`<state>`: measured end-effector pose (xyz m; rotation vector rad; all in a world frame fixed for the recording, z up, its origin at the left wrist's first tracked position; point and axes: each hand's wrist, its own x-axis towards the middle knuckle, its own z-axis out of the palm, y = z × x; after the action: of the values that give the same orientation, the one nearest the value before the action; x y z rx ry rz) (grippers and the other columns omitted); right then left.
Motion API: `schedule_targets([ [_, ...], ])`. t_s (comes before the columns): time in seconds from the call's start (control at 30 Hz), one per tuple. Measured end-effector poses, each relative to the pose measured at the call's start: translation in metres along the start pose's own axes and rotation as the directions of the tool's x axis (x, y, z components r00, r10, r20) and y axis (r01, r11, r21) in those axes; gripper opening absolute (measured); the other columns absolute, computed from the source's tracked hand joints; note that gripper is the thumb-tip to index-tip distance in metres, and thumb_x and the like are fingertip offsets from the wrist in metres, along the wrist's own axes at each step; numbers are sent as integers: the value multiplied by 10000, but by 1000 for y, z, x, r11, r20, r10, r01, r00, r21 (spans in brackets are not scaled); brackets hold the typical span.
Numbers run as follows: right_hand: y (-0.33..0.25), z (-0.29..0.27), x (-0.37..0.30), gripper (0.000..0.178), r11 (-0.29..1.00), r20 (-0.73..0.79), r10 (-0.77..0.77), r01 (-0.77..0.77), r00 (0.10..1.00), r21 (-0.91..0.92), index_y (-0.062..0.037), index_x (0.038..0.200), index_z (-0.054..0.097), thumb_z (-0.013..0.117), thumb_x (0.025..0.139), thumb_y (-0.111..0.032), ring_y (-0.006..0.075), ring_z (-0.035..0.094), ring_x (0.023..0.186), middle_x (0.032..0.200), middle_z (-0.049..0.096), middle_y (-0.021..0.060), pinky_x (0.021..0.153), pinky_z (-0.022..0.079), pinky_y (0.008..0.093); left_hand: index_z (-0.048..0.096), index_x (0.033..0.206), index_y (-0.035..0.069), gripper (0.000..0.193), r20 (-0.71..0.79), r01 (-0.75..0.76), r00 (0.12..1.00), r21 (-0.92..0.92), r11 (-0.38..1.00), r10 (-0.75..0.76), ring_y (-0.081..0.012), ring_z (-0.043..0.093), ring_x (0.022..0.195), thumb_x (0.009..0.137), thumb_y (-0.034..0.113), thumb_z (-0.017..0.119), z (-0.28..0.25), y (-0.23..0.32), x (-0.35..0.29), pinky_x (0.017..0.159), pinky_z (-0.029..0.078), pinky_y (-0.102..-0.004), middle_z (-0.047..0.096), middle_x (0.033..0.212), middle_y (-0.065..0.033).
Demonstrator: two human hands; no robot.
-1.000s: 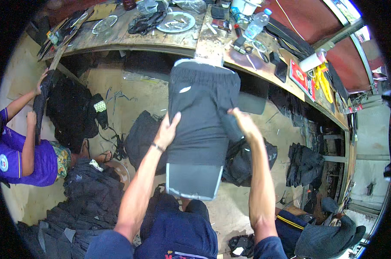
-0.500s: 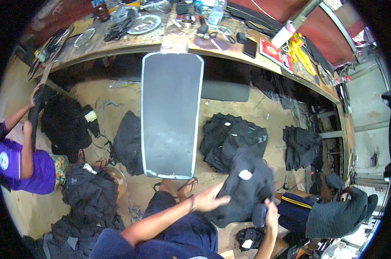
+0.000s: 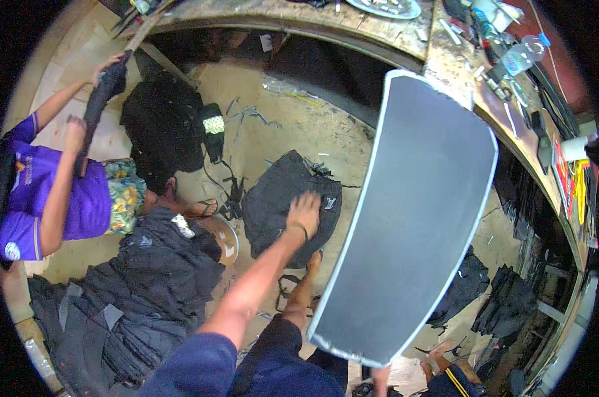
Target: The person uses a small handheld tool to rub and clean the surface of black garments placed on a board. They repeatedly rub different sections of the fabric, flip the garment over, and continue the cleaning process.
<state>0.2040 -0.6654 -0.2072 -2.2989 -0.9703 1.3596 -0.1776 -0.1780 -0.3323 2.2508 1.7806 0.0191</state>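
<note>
My left hand (image 3: pixel 304 215) reaches down over a dark fabric piece, a black garment (image 3: pixel 273 198) with a small pale mark, lying on the floor left of the board. Its fingers are stretched out and blurred, on or just above the cloth. A long grey padded board (image 3: pixel 412 212) with a pale rim juts out from the workbench toward me. At its near end, by the lower edge of the picture, a small part of my right hand (image 3: pixel 381 376) shows; its fingers are hidden. Dark cloth lies close to it, mostly cut off.
A heap of black garments (image 3: pixel 140 298) lies at the lower left. A co-worker in a purple shirt (image 3: pixel 74 198) handles a dark cloth strip (image 3: pixel 101 99). More black stacks (image 3: pixel 504 301) lie right of the board. The wooden bench (image 3: pixel 299 14) holds a plate and a bottle (image 3: pixel 524 56).
The view has swung left. My left hand has left the dark garment both hands handled on the right and moved to the floor garment. The right hand is now mostly hidden.
</note>
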Motion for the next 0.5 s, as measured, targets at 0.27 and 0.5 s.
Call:
schedule_targets([
  [0.27, -82, 39, -24, 576, 985, 82, 79, -65, 994, -157, -11, 1421, 662, 704, 984, -384, 441, 655, 1321, 1401, 707, 257, 1108, 508, 507, 520, 1582, 149, 521, 567, -319, 813, 250, 914, 128, -316, 679, 1285, 1061, 164, 504, -38, -64, 85, 1228, 388, -568, 667, 1446, -158],
  [0.5, -205, 3, -39, 445, 919, 170, 84, -11, 982, -394, -63, 1239, 777, 704, 940, -384, 496, 712, 1137, 1227, 754, 269, 976, 584, 535, 653, 1466, 104, 519, 346, -283, 903, 29, 959, 256, -246, 729, 1010, 949, 135, 628, -162, -21, -108, 1000, 506, -434, 671, 976, -83],
])
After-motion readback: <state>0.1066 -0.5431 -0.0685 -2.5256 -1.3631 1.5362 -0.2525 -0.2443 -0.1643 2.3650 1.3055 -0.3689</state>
